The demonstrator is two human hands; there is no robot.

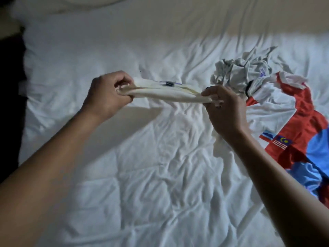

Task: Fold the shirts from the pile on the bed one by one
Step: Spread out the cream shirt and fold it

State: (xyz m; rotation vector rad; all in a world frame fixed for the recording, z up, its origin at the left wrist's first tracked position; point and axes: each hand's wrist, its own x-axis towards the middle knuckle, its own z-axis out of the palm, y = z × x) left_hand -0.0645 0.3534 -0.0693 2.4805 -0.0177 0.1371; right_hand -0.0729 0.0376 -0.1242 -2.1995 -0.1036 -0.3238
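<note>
**A:** Where is the shirt just now?

**B:** The cream cotton shirt point(165, 93), folded into a long flat band, is in the air just left of the pile point(267, 97). It is stretched between both hands above the wrinkled white bed sheet point(142, 175). The left hand point(106, 91) has its fingers curled round one end. The right hand point(226, 107) pinches the other end between thumb and fingertips.

**A:** And the pile itself?

**B:** A crumpled grey shirt point(236, 73) lies at its far side. A red, white and blue jersey point(293, 111) with a flag patch spreads out at the pile's near side. Both look unfolded.

**A:** How would you finish this fold neatly?

**B:** I'd hold the band taut and level and lower it onto the sheet well left of the pile, so it can't catch the grey one. Then bring one end over the other with the edges matched, and press it flat before letting go. Any slack would probably let the layers slide apart.
</note>
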